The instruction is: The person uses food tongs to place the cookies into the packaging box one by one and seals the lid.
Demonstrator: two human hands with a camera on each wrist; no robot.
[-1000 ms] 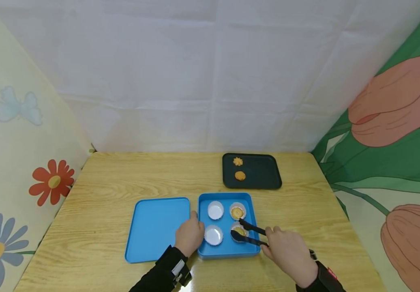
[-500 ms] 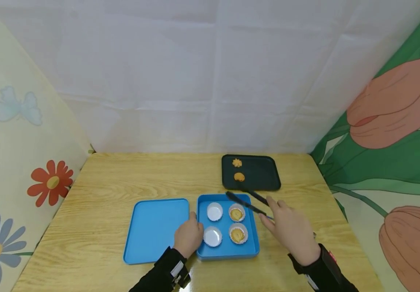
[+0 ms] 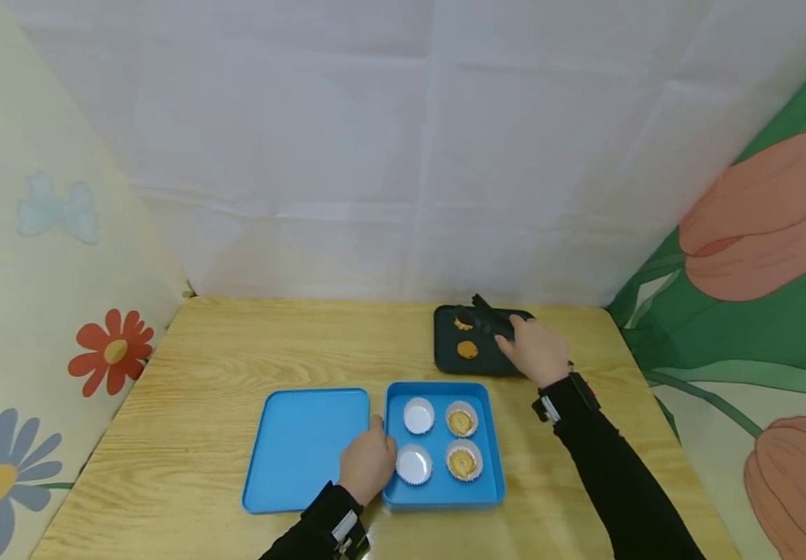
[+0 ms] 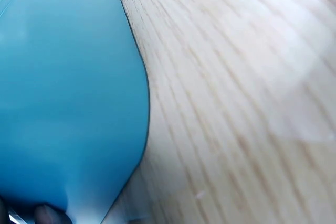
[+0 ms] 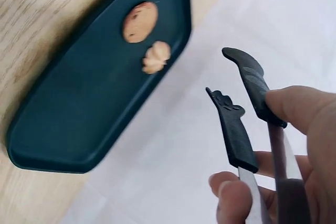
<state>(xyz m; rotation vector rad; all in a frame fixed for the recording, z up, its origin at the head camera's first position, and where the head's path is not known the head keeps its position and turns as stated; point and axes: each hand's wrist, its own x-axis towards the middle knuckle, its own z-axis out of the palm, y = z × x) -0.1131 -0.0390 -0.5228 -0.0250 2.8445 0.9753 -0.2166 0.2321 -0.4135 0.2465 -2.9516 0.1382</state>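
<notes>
My right hand (image 3: pixel 536 352) holds a pair of black-tipped tongs (image 5: pixel 236 135) over the dark tray (image 3: pixel 448 367), their tips apart with nothing between them. On that tray lie a flower-shaped cookie (image 5: pixel 156 57) and a round cookie (image 3: pixel 467 350); the tongs partly cover the flower-shaped one in the head view. My left hand (image 3: pixel 366 460) grips the left wall of a blue box (image 3: pixel 438 499), and its fingertips (image 4: pixel 48 215) show against the blue side in the left wrist view. Inside the box, two white paper cups (image 3: pixel 414 464) on the left are empty. Two right-hand cups (image 3: pixel 462 443) each contain a cookie (image 3: pixel 462 463).
A flat blue lid (image 3: pixel 305 451) lies on the wooden table (image 3: pixel 291 342), left of the box and close to my left hand. Behind the table hangs a white cloth (image 3: pixel 305 155). Printed panels with flowers (image 3: pixel 795 342) stand on both sides.
My right hand has carried the tongs from the lower right cup up and away to the dark tray. That cup's cookie is now uncovered. My left hand stays at the box.
</notes>
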